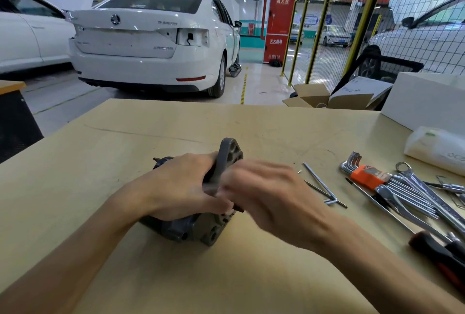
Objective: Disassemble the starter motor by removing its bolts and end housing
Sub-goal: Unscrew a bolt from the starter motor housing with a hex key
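Observation:
A dark grey starter motor [201, 228] lies on its side on the tan workbench [176, 122], its flanged end housing [230, 154] pointing right and up. My left hand [183, 188] grips the motor body from above, fingers wrapped over it just behind the flange. My right hand [269, 193] is blurred by motion against the face of the end housing; its fingers are curled there, and what they hold is hidden. A loose L-shaped hex key [320, 183] lies on the bench to the right of my hands, with a thin long bolt [324, 194] beside it.
A hex key set in an orange holder [364, 175], several chrome spanners [417, 198] and a red-and-black handled tool [440, 256] lie at the right. A white plastic bag [437, 147] and a white box [425, 100] stand at the back right. White cars stand beyond the bench.

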Available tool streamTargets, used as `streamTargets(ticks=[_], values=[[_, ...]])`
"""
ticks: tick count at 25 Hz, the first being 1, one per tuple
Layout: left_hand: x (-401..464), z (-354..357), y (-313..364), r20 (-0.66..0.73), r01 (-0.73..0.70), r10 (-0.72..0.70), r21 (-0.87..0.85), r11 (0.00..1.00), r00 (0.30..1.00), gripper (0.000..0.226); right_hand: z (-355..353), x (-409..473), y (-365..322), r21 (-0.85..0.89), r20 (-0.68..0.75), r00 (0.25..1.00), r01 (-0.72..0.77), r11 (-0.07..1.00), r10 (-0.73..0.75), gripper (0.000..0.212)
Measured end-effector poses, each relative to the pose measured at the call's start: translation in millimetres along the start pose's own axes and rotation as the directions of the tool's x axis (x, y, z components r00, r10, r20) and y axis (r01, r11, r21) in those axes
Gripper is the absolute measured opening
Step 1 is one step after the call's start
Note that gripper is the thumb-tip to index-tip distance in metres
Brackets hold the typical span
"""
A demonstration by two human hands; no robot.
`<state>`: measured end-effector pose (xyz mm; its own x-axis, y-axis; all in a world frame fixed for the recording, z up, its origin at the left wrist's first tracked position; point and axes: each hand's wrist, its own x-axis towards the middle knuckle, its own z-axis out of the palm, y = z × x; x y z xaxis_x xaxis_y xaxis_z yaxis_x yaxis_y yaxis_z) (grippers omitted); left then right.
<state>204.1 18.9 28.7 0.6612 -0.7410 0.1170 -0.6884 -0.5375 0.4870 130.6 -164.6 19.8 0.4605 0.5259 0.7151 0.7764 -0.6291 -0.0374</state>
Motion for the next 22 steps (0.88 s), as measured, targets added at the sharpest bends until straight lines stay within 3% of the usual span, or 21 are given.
streamTargets(ticks=[2, 6, 9, 16, 20, 22], values=[[1.4, 3.0, 1.4, -0.08, 0.081, -0.077, 0.039, 0.996, 0.994, 0.044, -12.9, -1.1, 7.2, 0.214, -0.052, 0.978, -0.185, 0.959, 0.2, 0.015], [11.9, 14.9, 7.7, -0.335, 0.21, -0.151, 0.145, 0.967, 0.93, 0.035, -38.8, -15.2, 39.8, -0.005, 0.154, 0.905, -0.401, 0.916, 0.397, 0.03], [10.8, 19.0, 9.1, -0.39, 0.246, -0.19, 0.099, 0.964, 0.901, 0.034, -43.7, -26.8, 56.2, -0.07, 0.227, 0.843, -0.485, 0.872, 0.488, 0.024], [8.3, 19.3, 10.4, -0.373, 0.245, -0.19, 0.105, 0.964, 0.908, 0.033, -37.8, -23.9, 50.5, -0.101, 0.218, 0.864, -0.443, 0.891, 0.454, 0.044], [8.8, 20.1, 8.7, -0.356, 0.255, -0.198, 0.12, 0.959, 0.913, 0.036, -36.5, -23.1, 46.2, -0.132, 0.208, 0.872, -0.423, 0.896, 0.442, 0.041], [9.1, 21.5, 8.5, -0.367, 0.251, -0.19, 0.126, 0.96, 0.911, 0.048, -37.4, -21.8, 42.5, -0.179, 0.197, 0.887, -0.386, 0.905, 0.417, 0.036]])
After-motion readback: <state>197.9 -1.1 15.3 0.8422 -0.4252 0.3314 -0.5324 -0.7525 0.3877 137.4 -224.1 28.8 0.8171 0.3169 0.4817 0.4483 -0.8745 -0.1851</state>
